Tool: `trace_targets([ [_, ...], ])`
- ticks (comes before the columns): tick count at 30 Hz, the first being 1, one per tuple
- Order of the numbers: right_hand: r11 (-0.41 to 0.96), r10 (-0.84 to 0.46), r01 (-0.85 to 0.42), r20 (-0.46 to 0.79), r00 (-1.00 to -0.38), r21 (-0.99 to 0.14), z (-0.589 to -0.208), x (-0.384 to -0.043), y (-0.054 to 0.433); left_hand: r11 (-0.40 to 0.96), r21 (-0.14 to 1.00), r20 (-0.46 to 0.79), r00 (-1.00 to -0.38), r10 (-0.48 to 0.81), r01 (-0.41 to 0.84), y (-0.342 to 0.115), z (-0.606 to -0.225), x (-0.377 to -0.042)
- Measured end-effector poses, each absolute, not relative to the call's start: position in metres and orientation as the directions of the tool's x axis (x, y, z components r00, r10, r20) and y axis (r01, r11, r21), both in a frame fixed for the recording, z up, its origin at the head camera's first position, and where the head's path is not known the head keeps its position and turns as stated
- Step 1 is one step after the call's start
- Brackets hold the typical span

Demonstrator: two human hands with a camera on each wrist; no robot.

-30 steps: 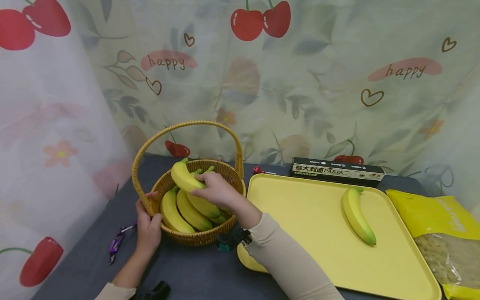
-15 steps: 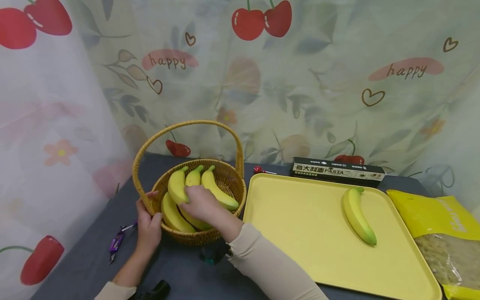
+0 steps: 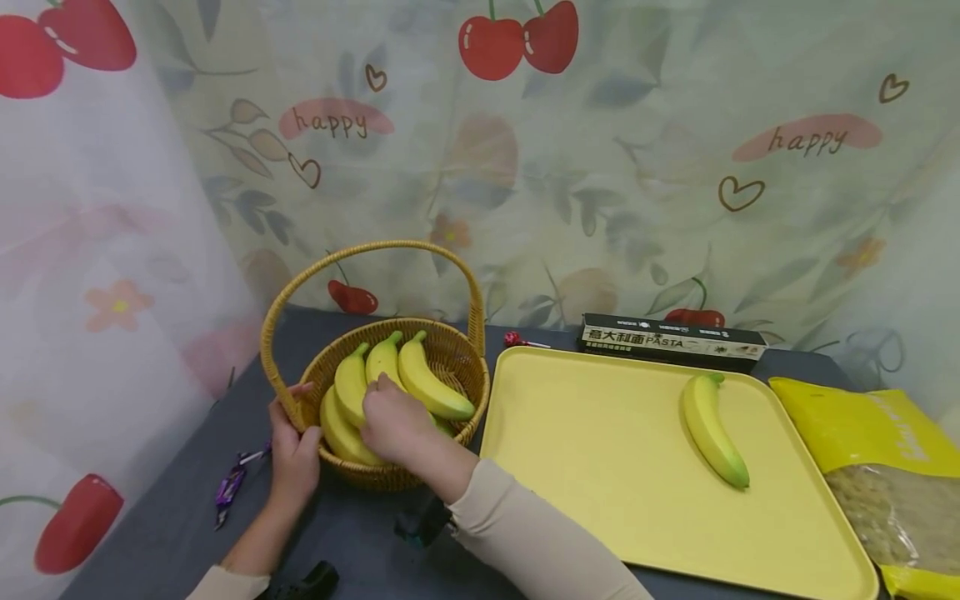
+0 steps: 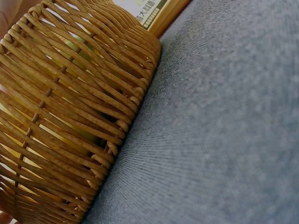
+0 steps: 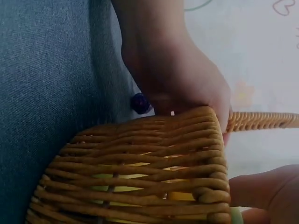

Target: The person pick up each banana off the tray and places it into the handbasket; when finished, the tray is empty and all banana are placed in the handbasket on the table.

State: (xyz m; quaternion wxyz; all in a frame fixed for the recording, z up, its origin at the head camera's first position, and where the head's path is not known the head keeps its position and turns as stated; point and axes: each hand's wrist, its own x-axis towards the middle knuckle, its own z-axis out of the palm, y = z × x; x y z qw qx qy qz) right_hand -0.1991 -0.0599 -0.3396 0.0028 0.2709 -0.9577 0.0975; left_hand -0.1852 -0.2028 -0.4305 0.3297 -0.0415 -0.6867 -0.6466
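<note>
A wicker basket (image 3: 390, 477) with a tall arched handle stands on the dark table at left centre, holding several yellow bananas. My left hand (image 3: 295, 454) grips its left rim beside the handle's base, thumb outside. Inside the basket, my right hand (image 3: 397, 425) grips the lower part of a banana (image 3: 350, 379) at the left of the pile; its fingertips are hidden. Two more bananas lie just right of it, including a curved banana (image 3: 427, 385). In the right wrist view, the basket wall (image 5: 140, 172) covers most of the bananas.
Right of the basket lies a yellow tray (image 3: 585, 450) bearing a single banana (image 3: 712, 429). Behind it is a black pasta box (image 3: 675, 340) and a red lollipop (image 3: 513, 339). A yellow bag (image 3: 877, 475) sits at far right, a purple-wrapped candy (image 3: 230, 492) at left.
My right hand has lowered the banana it held into the left of the pile, then shifted it slightly toward me. My left hand has stayed on the basket rim.
</note>
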Motion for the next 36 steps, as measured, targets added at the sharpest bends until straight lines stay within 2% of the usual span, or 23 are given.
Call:
trace_targets([
  [8, 0.830, -0.554, -0.546, -0.058, -0.830, -0.114, -0.343, -0.195, -0.067, 0.170, 0.867, 0.497, -0.784, -0.373, 0.469, -0.203, -0.430, -0.185],
  [11, 0.814, -0.578, -0.571, -0.049, -0.815, -0.107, -0.345, -0.196, -0.069, 0.175, 0.864, 0.501, -0.781, -0.373, 0.471, -0.204, -0.430, -0.185],
  [18, 0.717, -0.696, -0.692, -0.029, -0.718, -0.089, -0.349, -0.202, -0.075, 0.177, 0.851, 0.523, -0.767, -0.371, 0.495, -0.204, -0.430, -0.186],
  [22, 0.736, -0.676, -0.669, -0.061, -0.735, -0.102, -0.351, -0.202, -0.077, 0.164, 0.846, 0.530, -0.764, -0.367, 0.508, -0.204, -0.431, -0.188],
  [29, 0.754, -0.657, -0.656, -0.052, -0.752, -0.031, -0.354, -0.200, -0.076, 0.138, 0.835, 0.544, -0.757, -0.362, 0.533, -0.202, -0.432, -0.189],
  [36, 0.687, -0.714, -0.687, -0.047, -0.698, -0.235, -0.347, -0.206, -0.064, 0.152, 0.842, 0.533, -0.760, -0.371, 0.517, -0.203, -0.432, -0.187],
])
